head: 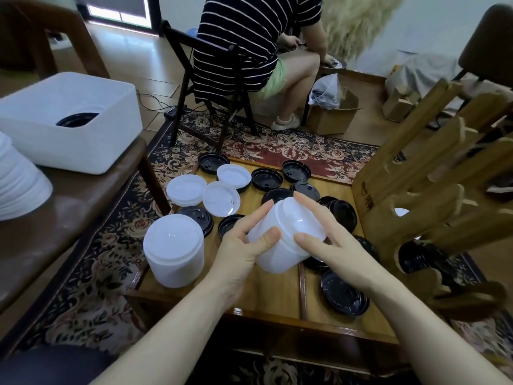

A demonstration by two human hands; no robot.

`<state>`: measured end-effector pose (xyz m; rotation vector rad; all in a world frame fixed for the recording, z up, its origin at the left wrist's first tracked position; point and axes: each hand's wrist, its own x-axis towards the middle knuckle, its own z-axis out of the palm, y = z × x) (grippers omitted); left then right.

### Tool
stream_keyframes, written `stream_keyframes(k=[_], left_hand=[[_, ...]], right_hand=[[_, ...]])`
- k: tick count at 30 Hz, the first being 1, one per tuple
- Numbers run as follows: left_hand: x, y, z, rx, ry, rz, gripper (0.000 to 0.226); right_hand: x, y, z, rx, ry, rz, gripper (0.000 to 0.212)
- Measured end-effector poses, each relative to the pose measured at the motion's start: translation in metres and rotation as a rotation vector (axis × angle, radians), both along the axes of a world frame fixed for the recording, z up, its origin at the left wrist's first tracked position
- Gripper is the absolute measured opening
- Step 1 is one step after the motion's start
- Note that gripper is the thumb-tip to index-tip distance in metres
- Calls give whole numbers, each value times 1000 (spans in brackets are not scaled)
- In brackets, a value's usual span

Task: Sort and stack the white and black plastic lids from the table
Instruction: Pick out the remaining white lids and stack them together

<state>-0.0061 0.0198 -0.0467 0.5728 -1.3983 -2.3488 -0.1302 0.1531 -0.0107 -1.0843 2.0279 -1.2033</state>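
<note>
Both hands hold a tilted stack of white lids [286, 240] above the middle of the low wooden table [277, 295]. My left hand [244, 245] grips its left side, thumb across the front. My right hand [330, 245] grips its right side, fingers over the top rim. A second white lid stack [174, 250] stands upright at the table's left edge. Three loose white lids [206, 187] lie at the back left. Several black lids [342, 294] lie scattered over the back and right of the table.
A white bin [69, 118] holding black lids sits on a brown bench to the left, beside another white stack [16, 184]. A wooden rack [433, 187] stands at the table's right edge. A person sits on a folding chair [211, 87] beyond the table.
</note>
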Motion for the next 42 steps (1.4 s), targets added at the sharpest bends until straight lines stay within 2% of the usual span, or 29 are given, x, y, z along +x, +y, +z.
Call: stream_keyframes(k=[10, 14, 21, 24, 27, 31, 34, 38, 42], left_hand=[[1, -3, -1, 14, -10, 10, 41], [3, -5, 1, 3, -18, 6, 40], [11, -4, 15, 11, -5, 14, 51], [18, -6, 25, 27, -6, 18, 60], [25, -10, 35, 120, 37, 70, 60], [30, -10, 49, 135, 64, 103, 68], [40, -13, 57, 136, 83, 132, 66], [58, -23, 65, 113, 115, 175, 56], [81, -38, 71, -29, 95, 185, 54]], right_hand=[[2, 0, -5, -61, 17, -63, 82], [4, -1, -4, -85, 10, -63, 79], [20, -7, 5, -140, 129, -104, 75], [26, -4, 9, -233, -49, -130, 74], [32, -4, 10, -380, -284, -286, 74], [47, -9, 20, -335, -450, -318, 43], [58, -16, 30, -308, -521, -282, 38], [76, -35, 41, -314, -492, -263, 35], [94, -54, 47, -350, -542, -244, 39]])
